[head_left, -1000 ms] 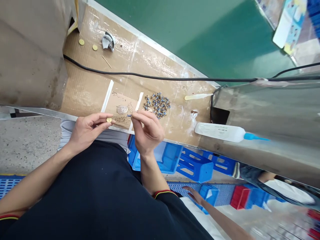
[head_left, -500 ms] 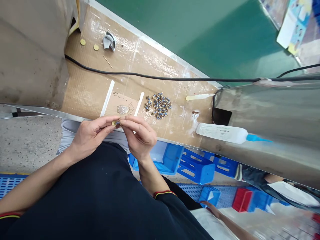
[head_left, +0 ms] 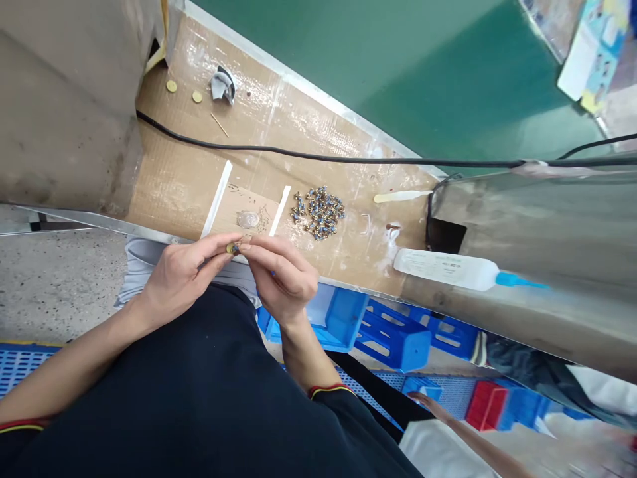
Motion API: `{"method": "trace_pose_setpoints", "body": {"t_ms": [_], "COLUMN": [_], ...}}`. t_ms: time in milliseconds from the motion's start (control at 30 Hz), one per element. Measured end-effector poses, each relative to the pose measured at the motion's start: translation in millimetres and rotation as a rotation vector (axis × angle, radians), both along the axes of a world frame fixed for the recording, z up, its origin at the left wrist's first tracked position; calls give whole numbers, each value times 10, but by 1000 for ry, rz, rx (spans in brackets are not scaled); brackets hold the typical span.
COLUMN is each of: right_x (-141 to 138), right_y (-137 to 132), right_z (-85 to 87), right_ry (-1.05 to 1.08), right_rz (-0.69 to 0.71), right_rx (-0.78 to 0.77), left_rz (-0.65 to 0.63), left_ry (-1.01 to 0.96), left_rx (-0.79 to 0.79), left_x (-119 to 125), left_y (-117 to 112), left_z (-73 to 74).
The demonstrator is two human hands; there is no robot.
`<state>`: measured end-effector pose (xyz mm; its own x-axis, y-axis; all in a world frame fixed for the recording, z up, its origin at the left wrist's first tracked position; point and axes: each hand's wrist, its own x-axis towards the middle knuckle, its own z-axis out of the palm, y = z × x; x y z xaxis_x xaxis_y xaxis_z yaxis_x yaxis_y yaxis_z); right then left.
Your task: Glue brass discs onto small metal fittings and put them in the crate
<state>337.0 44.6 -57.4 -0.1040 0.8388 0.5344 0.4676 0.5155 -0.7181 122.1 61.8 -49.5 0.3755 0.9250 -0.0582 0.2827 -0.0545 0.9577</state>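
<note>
At the near edge of the cardboard-covered bench, my left hand (head_left: 182,272) pinches a small yellow disc (head_left: 229,248) between thumb and fingers. Fingertips of my right hand (head_left: 286,275) are closed on a tiny blue and gold piece (head_left: 236,247), held against the disc; the fingers partly cover both. Just beyond the hands lies a clear oval piece (head_left: 247,220), with fine specks around it. It sits between two white strips (head_left: 217,199). To its right is a pile of small blue and gold pieces (head_left: 326,214).
A black cable (head_left: 308,157) crosses the bench. Two yellow discs (head_left: 198,97), crumpled grey material (head_left: 223,86) and a thin stick (head_left: 219,125) lie at far left. A blue-tipped white bottle (head_left: 445,269) lies right, near a pale slim tool (head_left: 401,196). Blue crates (head_left: 393,335) and another person's arm (head_left: 462,431) are below.
Both hands keep their pinch on the small pieces, fingertips together. The view has shifted slightly, so the bench appears a little further right and lower.
</note>
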Motion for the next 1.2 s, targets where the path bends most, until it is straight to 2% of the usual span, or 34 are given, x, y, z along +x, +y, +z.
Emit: {"method": "trace_pose_setpoints", "body": {"t_ms": [267, 533, 733, 867, 967, 1067, 1133, 1200], "right_x": [3, 41, 42, 7, -22, -53, -72, -85], "right_y": [-68, -160, -239, -210, -190, -183, -181, -183], "right_z": [17, -40, -119, -64, 9, 45, 37, 13], "right_ry": [-98, -187, -231, -160, 23, 196, 292, 382], "right_rz": [-7, 8, 19, 40, -20, -114, -89, -45], "right_rx": [60, 176, 174, 174, 38, -242, -404, -492], "left_rz": [-27, -2, 71, 130, 137, 115, 85, 61], "left_ry": [126, 83, 42, 49, 56, 79, 83, 84], "left_rx": [191, 102, 138, 176, 213, 256, 278, 286], "left_x": [-6, 41, 91, 113, 123, 128, 127, 125], "left_y": [-53, -61, -87, -97, -96, -97, -102, -109], "left_z": [43, 130, 126, 121, 122, 120, 110, 94]}}
